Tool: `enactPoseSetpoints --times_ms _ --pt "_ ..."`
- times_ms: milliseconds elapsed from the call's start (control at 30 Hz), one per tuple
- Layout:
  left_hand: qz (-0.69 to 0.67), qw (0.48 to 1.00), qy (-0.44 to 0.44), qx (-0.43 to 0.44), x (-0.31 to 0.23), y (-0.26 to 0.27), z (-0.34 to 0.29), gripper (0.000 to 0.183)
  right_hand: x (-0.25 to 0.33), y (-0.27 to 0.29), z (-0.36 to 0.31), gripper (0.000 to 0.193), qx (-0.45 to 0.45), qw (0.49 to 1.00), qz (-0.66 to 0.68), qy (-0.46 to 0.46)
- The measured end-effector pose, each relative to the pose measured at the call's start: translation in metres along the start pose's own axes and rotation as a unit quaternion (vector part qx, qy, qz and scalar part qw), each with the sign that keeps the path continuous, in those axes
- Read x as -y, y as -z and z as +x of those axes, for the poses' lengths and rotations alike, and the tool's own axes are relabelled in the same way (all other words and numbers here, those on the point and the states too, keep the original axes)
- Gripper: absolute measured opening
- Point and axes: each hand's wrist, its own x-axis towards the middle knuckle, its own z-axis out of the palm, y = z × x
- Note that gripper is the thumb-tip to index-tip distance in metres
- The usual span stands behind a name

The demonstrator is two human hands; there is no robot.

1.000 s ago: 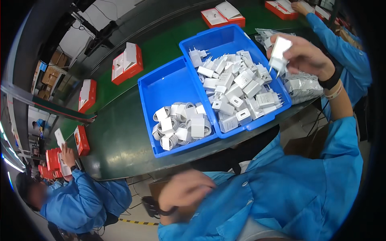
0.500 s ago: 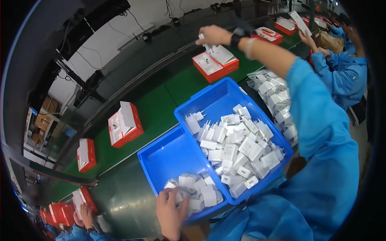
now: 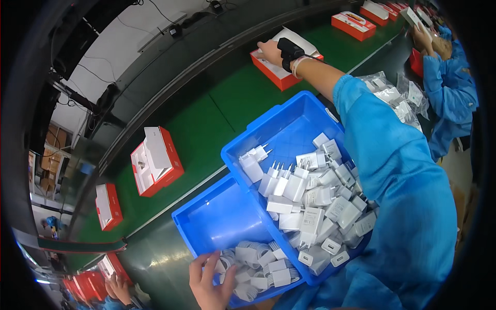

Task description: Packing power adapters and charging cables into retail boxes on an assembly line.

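Observation:
My right hand (image 3: 269, 51) reaches into an open red-and-white box (image 3: 284, 81) on the green belt. Its fingers curl down behind the box's rim, and what they hold is hidden. My left hand (image 3: 209, 284) rests at the near edge of the smaller blue bin (image 3: 206, 206), fingers and thumb apart, touching coiled white cables (image 3: 248, 256) with white paper bands. Beside it, the larger blue bin (image 3: 289, 111) holds a heap of white plug chargers (image 3: 310, 222), several with two round prongs showing.
Further left on the green belt (image 3: 206, 119) stand another open red box (image 3: 157, 165) and a narrower one (image 3: 108, 206). Closed red boxes (image 3: 354, 26) lie far right. Clear bags of white items (image 3: 392, 98) sit beyond my right arm. Co-workers in blue sleeves (image 3: 449, 93) work nearby.
My right hand has lowered into the red box from above it; the white charger it carried no longer shows. The view has shifted. My left hand stays by the cables, its fingers further apart.

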Motion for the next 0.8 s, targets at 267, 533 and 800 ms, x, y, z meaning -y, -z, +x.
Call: enactPoseSetpoints --times_ms 267,533,800 --pt "-0.125 0.989 -0.077 -0.020 0.009 -0.016 0.062 0.053 -0.015 -0.013 -0.012 0.020 0.036 0.976 -0.196 0.087" --pt "-0.082 0.970 -0.189 -0.126 -0.032 -0.037 0.130 0.104 0.152 0.168 -0.201 0.045 0.201 0.829 0.416 0.315" --pt "0.009 0.960 -0.255 -0.117 -0.071 -0.044 0.142 0.108 0.179 0.159 -0.256 0.038 -0.036 0.889 0.233 0.394"
